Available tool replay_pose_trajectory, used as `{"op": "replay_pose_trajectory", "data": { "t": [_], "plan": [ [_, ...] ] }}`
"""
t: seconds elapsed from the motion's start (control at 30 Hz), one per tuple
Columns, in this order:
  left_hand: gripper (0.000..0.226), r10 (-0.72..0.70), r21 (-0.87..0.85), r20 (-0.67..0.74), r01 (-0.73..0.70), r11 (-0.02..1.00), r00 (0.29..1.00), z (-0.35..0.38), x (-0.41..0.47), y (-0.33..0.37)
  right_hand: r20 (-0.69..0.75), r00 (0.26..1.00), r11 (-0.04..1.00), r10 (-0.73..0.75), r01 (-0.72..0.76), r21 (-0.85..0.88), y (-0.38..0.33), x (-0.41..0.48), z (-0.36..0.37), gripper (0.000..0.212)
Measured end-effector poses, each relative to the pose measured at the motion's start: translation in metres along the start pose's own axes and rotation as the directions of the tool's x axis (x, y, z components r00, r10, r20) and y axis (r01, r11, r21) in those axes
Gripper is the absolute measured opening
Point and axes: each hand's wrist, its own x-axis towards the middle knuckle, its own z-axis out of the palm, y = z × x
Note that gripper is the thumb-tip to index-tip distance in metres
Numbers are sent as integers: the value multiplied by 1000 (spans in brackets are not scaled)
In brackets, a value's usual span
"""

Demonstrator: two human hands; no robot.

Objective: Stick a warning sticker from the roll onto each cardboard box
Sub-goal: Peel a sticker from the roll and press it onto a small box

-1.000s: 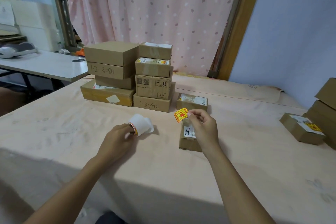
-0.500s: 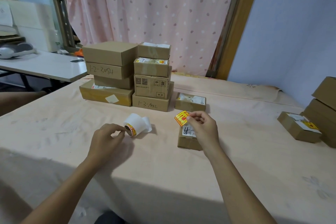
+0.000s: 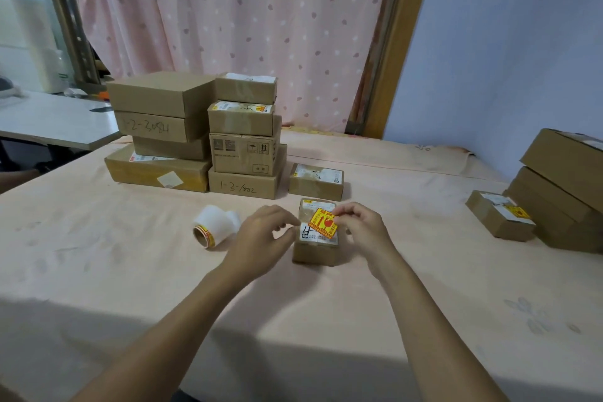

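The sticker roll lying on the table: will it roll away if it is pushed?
Probably yes: the sticker roll lies on its side on the table. Its loose paper tail may brake it. Being paper, it seems light.

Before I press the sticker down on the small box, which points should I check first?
1. The right hand pinches the warning sticker: ok.
2. Sticker is over the top of the small box: ok.
3. Sticker is square to the box edges: not ok, it is rotated.
4. Sticker already touches the box: cannot tell.
5. The left hand steadies the box: cannot tell.
6. The sticker roll lies apart, to the left: ok.
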Motion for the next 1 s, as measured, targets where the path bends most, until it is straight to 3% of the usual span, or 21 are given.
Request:
{"op": "replay_pose_trajectory", "data": {
  "t": [0.1,0.27,0.43,0.53,0.8,0.9,1.0],
  "plan": [
    [16,-39,-54,-20,38,998,999,28,4,2,46,999,994,13,-7,-111,6,3,-13,12],
    [15,-229,-145,-72,217,965,971,58,3,-12,62,998,990,-33,41,-132,20,11,-17,4],
    [29,-479,-332,36,463,822,877,64,3,-14,94,994,988,-58,70,-136,22,23,-13,13],
    [28,-484,-433,64,461,774,873,65,3,-13,90,994,984,-69,83,-161,23,26,-10,14],
    [28,-491,-470,53,455,756,870,66,4,-11,44,980,911,-192,194,-364,38,27,-4,12],
    [28,-493,-484,59,456,747,868,67,3,-11,6,981,923,-191,182,-339,42,30,-5,16],
    [28,-500,-485,64,464,741,864,67,3,-11,-50,996,974,-77,65,-218,48,33,-5,22]
  ]
}}
